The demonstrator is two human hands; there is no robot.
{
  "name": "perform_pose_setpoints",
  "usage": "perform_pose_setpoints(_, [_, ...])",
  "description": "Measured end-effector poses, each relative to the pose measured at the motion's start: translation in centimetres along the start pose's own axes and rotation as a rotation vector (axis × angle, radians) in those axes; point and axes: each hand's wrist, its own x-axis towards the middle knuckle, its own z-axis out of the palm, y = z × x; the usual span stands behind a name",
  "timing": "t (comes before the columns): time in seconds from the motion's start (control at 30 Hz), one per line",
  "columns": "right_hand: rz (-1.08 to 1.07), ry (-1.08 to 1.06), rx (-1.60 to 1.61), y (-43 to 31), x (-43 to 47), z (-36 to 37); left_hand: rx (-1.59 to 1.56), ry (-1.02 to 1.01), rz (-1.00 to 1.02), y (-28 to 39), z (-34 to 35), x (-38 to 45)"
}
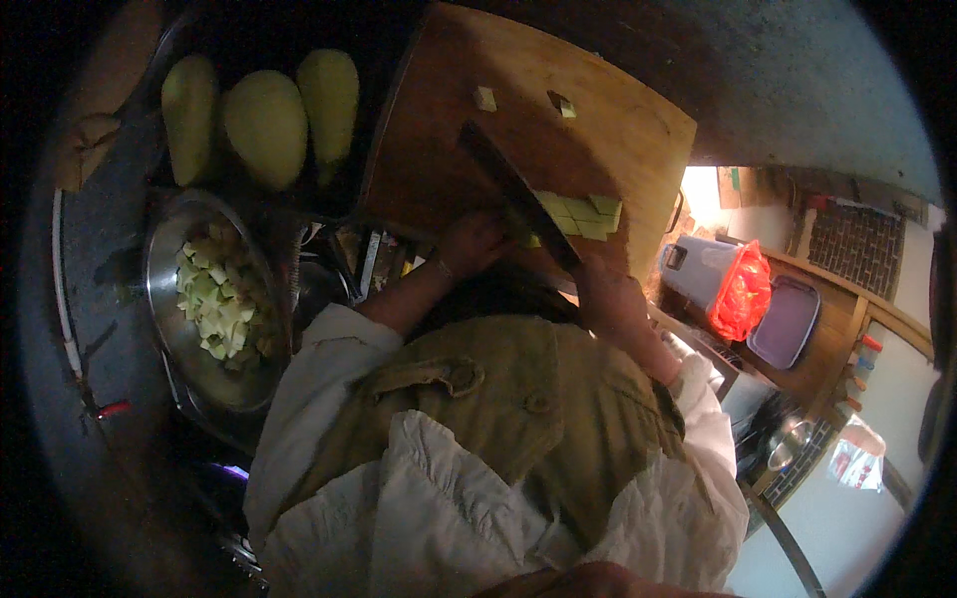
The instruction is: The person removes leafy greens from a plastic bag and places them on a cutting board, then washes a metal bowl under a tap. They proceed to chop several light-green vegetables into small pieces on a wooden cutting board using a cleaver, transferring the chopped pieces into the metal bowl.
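Observation:
My right hand [609,295] grips the handle end of a broad-bladed kitchen knife [516,194], its dark blade slanting across a wooden cutting board [448,67]. Right of the blade, pale green vegetable pieces [587,217] lie side by side in a cut block. My left hand [475,243] rests low at the board's near edge, left of the knife. Shadow and the blade hide its fingertips, so its hold is unclear. Two loose vegetable cubes [486,99] [568,110] lie farther up the board.
Left of me stands a metal bowl [250,392] with chopped vegetable pieces [217,299]. Beyond it lie three large pale vegetables [267,131]. At right are a grey bin [695,265] with a red plastic bag [744,288], a purple tray [785,321] and a small metal bowl [790,442].

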Motion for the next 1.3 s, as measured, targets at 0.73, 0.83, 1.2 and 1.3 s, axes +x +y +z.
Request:
perform_pose_setpoints(0.73, [-0.31,0.031,-0.259,7.0,-2.5,0.8,0.046,-0.059,-0.149,2.6,2.0,-2.4])
perform_pose_setpoints(0.83, [-0.321,0.155,-0.087,7.8,-2.5,0.6,0.156,-0.04,-0.154,2.8,2.3,-2.6])
perform_pose_setpoints(1.2, [0.1,0.188,-0.011,13.1,-10.0,-4.0,-0.091,-0.258,-0.04,8.6,6.6,10.1])
perform_pose_setpoints(1.3, [0.129,0.052,-0.09,14.1,-9.5,-4.4,-0.058,-0.231,0.015,8.1,8.3,11.1])
